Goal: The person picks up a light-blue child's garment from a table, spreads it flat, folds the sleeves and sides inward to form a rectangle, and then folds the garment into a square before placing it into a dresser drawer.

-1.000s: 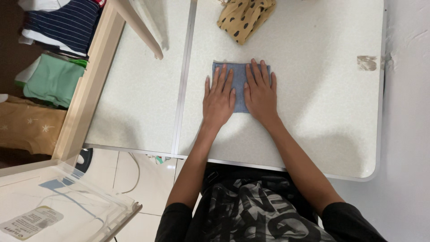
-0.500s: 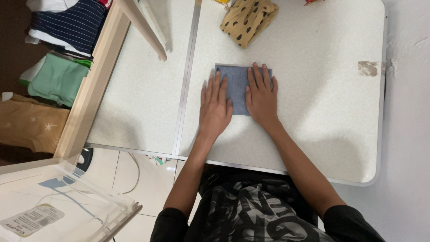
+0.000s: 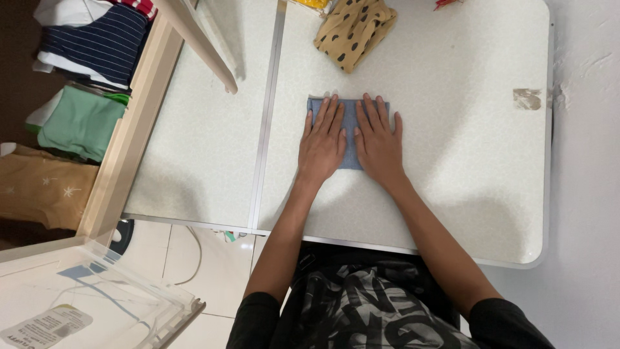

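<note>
Since half a second ago the left hand [image 3: 321, 143] has slid right onto the folded blue cloth [image 3: 349, 132], beside the right hand [image 3: 378, 142]. Both hands lie flat, fingers spread, pressing the cloth mid-tabletop [image 3: 452, 161], below the spotted garment [image 3: 352, 29].

Both hands hide most of the blue cloth [image 3: 349, 110]; spotted garment [image 3: 352, 29] cut off above.

Blue folded cloth [image 3: 351, 132], tan black-spotted cloth [image 3: 353, 29], speckled white table [image 3: 465, 161].
</note>
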